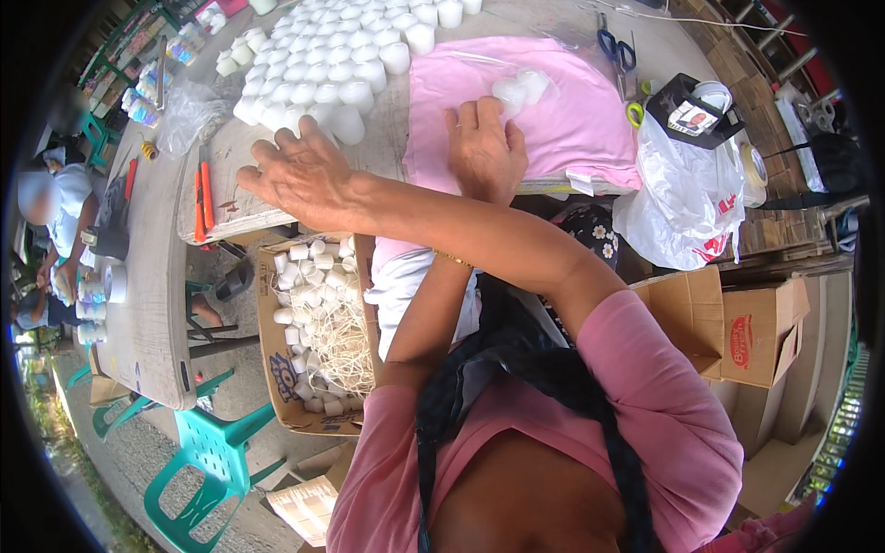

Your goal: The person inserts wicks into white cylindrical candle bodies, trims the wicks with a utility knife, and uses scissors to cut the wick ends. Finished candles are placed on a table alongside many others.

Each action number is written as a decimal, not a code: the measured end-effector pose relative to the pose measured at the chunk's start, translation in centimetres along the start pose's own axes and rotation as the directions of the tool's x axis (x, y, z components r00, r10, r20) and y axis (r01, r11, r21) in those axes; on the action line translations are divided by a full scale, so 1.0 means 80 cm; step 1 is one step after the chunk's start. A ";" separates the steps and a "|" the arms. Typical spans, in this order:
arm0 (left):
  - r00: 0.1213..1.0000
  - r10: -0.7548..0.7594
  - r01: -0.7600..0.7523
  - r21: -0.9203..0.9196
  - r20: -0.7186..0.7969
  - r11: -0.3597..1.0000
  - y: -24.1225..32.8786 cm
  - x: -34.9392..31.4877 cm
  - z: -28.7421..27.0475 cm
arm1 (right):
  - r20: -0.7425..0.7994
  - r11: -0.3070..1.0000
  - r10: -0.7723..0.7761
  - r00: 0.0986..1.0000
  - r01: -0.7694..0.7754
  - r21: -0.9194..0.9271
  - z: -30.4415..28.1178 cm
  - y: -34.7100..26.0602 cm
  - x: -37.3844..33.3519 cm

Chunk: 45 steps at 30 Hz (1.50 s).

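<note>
My arms are crossed, the right forearm lying over the left. My right hand (pixel 304 175) is over the table's left part, fingers spread and curved. Its fingertips are beside the nearest of many small white cup-shaped pieces (pixel 347 124); whether they touch it I cannot tell. My left hand (pixel 486 155) rests on a pink cloth (pixel 433 120), fingers apart and bent. Just beyond its fingertips lies a clear plastic bag (pixel 550 90) with white cup-shaped pieces (pixel 521 88) in or under it. Neither hand visibly holds anything.
Orange-handled tools (pixel 205 198) lie at the left edge. Blue-handled scissors (pixel 616 51), a black bin (pixel 696 111) and a white plastic bag (pixel 678 189) are at right. Below stands a cardboard box (pixel 369 313) of white pieces and straw. A person (pixel 69 212) sits far left.
</note>
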<state>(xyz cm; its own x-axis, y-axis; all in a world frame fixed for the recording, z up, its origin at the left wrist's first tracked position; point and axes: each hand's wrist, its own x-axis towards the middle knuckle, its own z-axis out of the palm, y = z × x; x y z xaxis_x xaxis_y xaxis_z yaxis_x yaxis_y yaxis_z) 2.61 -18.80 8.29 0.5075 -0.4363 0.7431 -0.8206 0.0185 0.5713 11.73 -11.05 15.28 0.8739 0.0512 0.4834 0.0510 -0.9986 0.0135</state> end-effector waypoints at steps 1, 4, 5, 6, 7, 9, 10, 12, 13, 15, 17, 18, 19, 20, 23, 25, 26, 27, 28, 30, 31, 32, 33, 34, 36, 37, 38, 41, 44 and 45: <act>1.000 0.023 -0.023 -0.011 0.000 1.000 0.000 -0.001 0.003 | -0.039 0.992 0.057 0.998 -0.052 0.118 -0.017 0.000 -0.015; 1.000 0.000 0.000 0.035 0.009 0.999 -0.008 -0.002 -0.012 | -0.163 0.963 0.178 0.971 -0.137 0.233 -0.089 0.008 -0.075; 0.998 -0.034 0.032 0.050 0.048 0.998 0.005 0.002 -0.029 | -0.169 0.949 0.247 0.954 -0.203 0.242 -0.121 0.015 -0.103; 0.997 -0.039 0.040 -0.014 0.063 0.999 0.010 0.001 -0.032 | -0.231 0.929 0.308 0.923 -0.240 0.281 -0.129 0.031 -0.130; 0.996 -0.045 0.052 -0.080 0.081 0.995 0.013 0.000 -0.032 | -0.288 0.905 0.373 0.882 -0.278 0.321 -0.131 0.047 -0.156; 0.999 -0.018 0.032 -0.321 0.045 0.947 0.000 -0.006 -0.022 | -0.290 0.836 0.506 0.812 -0.378 0.398 -0.141 0.071 -0.201; 0.997 0.023 -0.011 -0.153 0.078 0.988 0.004 -0.001 -0.023 | -0.284 0.822 0.547 0.787 -0.442 0.358 -0.140 0.085 -0.221; 0.997 -0.018 0.029 -0.141 0.077 0.990 0.000 -0.003 -0.012 | -0.284 0.790 0.607 0.742 -0.529 0.309 -0.128 0.103 -0.241; 0.996 -0.038 0.047 -0.133 0.076 0.990 -0.002 -0.003 -0.010 | -0.288 0.777 0.627 0.724 -0.555 0.296 -0.120 0.110 -0.245; 0.999 -0.013 0.018 -0.119 0.045 0.993 -0.001 -0.003 -0.010 | -0.309 0.763 0.644 0.700 -0.556 0.330 -0.105 0.119 -0.249; 0.999 0.032 -0.032 -0.063 0.002 0.997 -0.004 -0.003 -0.010 | -0.335 0.757 0.641 0.690 -0.498 0.422 -0.087 0.124 -0.247; 1.000 0.002 0.000 -0.096 0.025 0.995 -0.004 -0.003 -0.012 | -0.336 0.753 0.645 0.687 -0.496 0.432 -0.082 0.126 -0.248; 0.998 -0.027 0.033 -0.128 0.049 0.991 -0.002 -0.003 -0.013 | -0.336 0.749 0.648 0.683 -0.494 0.441 -0.077 0.129 -0.250; 0.996 -0.058 0.069 -0.162 0.073 0.984 -0.001 -0.003 -0.014 | -0.335 0.745 0.652 0.680 -0.494 0.447 -0.076 0.131 -0.251; 0.993 -0.074 0.088 -0.153 0.093 0.984 0.000 -0.004 -0.017 | -0.502 0.866 0.467 0.728 -0.491 0.094 -0.078 0.143 -0.254; 0.998 -0.015 0.024 -0.153 0.058 0.988 0.000 -0.003 -0.017 | -0.501 0.894 0.439 0.746 -0.419 0.159 -0.079 0.157 -0.253; 0.999 0.015 -0.009 -0.154 0.039 0.988 0.000 -0.002 -0.017 | -0.502 0.905 0.422 0.755 -0.381 0.189 -0.079 0.162 -0.252; 0.999 0.037 -0.033 -0.130 0.024 0.991 0.000 -0.002 -0.016 | -0.473 0.887 0.462 0.750 -0.397 0.237 -0.077 0.163 -0.251; 0.998 0.059 -0.058 -0.105 0.010 0.993 -0.001 -0.001 -0.015 | -0.442 0.866 0.500 0.745 -0.412 0.285 -0.074 0.164 -0.250; 0.996 0.088 -0.088 -0.087 -0.004 0.992 -0.001 -0.001 -0.014 | -0.424 0.840 0.539 0.728 -0.429 0.331 -0.069 0.163 -0.246; 0.995 0.095 -0.095 -0.093 -0.006 0.991 -0.001 0.000 -0.014 | -0.439 0.840 0.540 0.719 -0.429 0.331 -0.067 0.162 -0.242; 0.995 0.102 -0.102 -0.096 -0.006 0.990 -0.001 0.000 -0.014 | -0.454 0.840 0.541 0.708 -0.428 0.334 -0.064 0.162 -0.239; 0.995 0.100 -0.097 -0.092 0.022 0.991 0.000 0.000 -0.015 | -0.465 0.842 0.539 0.702 -0.438 0.314 -0.060 0.163 -0.236; 0.994 0.097 -0.093 -0.087 0.050 0.992 0.001 0.000 -0.016 | -0.476 0.844 0.536 0.697 -0.449 0.294 -0.054 0.165 -0.234; 0.993 0.102 -0.097 -0.079 0.059 0.992 0.002 0.001 -0.017 | -0.502 0.851 0.522 0.690 -0.465 0.245 -0.049 0.168 -0.227; 0.993 0.109 -0.106 -0.073 0.041 0.992 0.001 0.001 -0.015 | -0.515 0.854 0.511 0.688 -0.471 0.218 -0.048 0.170 -0.224; 0.993 0.115 -0.114 -0.064 0.021 0.991 -0.001 0.002 -0.016 | -0.528 0.859 0.498 0.688 -0.474 0.193 -0.046 0.170 -0.221; 0.999 0.012 -0.010 -0.069 0.041 0.998 -0.002 0.001 -0.016 | -0.366 0.792 0.596 0.715 -0.449 0.414 -0.060 0.170 -0.225; 0.997 -0.018 0.007 -0.132 -0.082 0.991 0.003 0.009 -0.016 | -0.347 0.778 0.585 0.733 -0.386 0.496 -0.062 0.172 -0.238; 0.998 -0.008 0.003 -0.073 -0.069 0.997 0.004 0.012 -0.014 | -0.338 0.731 0.633 0.697 -0.392 0.559 -0.059 0.175 -0.242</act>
<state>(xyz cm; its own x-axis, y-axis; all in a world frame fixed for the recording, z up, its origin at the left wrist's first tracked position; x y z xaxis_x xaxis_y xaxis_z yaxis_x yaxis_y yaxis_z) 3.12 -18.18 9.62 0.5306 -0.3735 0.7609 -0.7978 0.0830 0.5971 -6.76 -26.08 10.25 0.4773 -0.6005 0.6416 -0.0346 -0.7424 -0.6691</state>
